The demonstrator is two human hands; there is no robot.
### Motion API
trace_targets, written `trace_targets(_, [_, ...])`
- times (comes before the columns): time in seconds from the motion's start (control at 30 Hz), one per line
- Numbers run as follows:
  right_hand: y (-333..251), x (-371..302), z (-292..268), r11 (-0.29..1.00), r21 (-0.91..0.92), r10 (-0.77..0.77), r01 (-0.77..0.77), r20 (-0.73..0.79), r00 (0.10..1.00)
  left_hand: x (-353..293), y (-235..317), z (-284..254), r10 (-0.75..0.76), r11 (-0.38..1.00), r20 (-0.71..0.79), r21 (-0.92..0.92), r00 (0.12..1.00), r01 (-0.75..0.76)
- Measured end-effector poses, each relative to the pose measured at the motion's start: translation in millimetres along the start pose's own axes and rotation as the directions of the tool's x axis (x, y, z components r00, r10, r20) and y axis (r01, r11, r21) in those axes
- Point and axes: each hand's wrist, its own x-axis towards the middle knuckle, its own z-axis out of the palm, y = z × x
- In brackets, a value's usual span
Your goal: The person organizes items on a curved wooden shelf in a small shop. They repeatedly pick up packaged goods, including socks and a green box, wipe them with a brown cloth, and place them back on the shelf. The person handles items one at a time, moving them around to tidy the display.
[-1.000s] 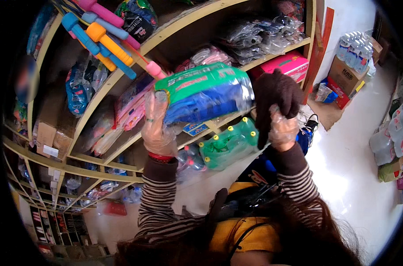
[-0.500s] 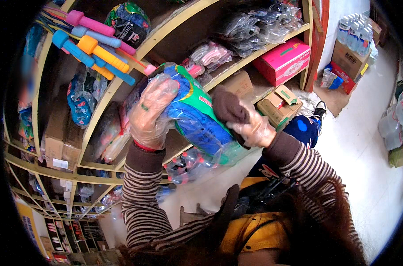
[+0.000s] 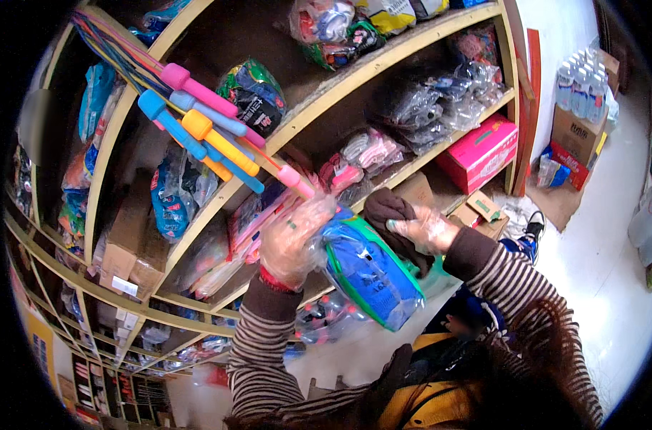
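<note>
A blue package with green edging point(image 3: 375, 276), wrapped in clear plastic, is in my left hand point(image 3: 290, 244), whose fingers close on its upper left end. That hand wears a clear plastic glove, and a red band circles its wrist. To the right, my gloved right hand point(image 3: 430, 231) pinches a crumpled dark brown cloth point(image 3: 388, 209), which hangs down beside the package's right edge. Whether the cloth touches the package I cannot tell. Just above my left hand, a pink jump rope handle point(image 3: 295, 180) sticks out from the shelf.
Wooden shelving point(image 3: 405, 50) holds bagged goods. Several coloured jump rope handles point(image 3: 211, 132) jut over its edge. A bright pink box point(image 3: 480, 150) and an opened carton point(image 3: 483, 208) sit at right. Bottled water point(image 3: 582, 89) stands on a box farther right. Wrapped bottles point(image 3: 329, 319) lie below my left hand.
Both hands now appear farther right and lower against the black border, and the shelves have shifted the same way. The package has tilted more steeply, and the brown cloth has spread downward.
</note>
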Motion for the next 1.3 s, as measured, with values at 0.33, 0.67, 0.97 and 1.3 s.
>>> trace_targets(0.33, [-150.5, 158.4, -4.9, -0.068, -0.988, -0.729, 0.136, 0.142, 0.669, -109.4, 15.1, 21.0, -0.466, 0.875, 0.173, 0.240, 0.868, 0.421])
trace_targets(0.67, [-152.9, 271.7, -34.3, -0.345, -0.827, 0.212, 0.445, 0.393, 0.895, -204.3, 31.2, 90.0, -0.634, 0.751, 0.248, -0.026, 0.732, 0.660])
trace_targets(0.97, [-86.5, 404.9, -100.9, -0.454, -0.749, 0.309, 0.482, 0.374, 0.874, -199.0, 33.9, 136.0, -0.702, 0.686, 0.301, 0.043, 0.645, 0.726])
trace_targets(1.3, [-113.2, 349.6, -98.5, -0.110, -0.939, 0.051, 0.327, 0.324, 0.945, -159.1, 31.2, 117.1, -0.738, 0.671, 0.002, -0.095, 0.675, 0.735])
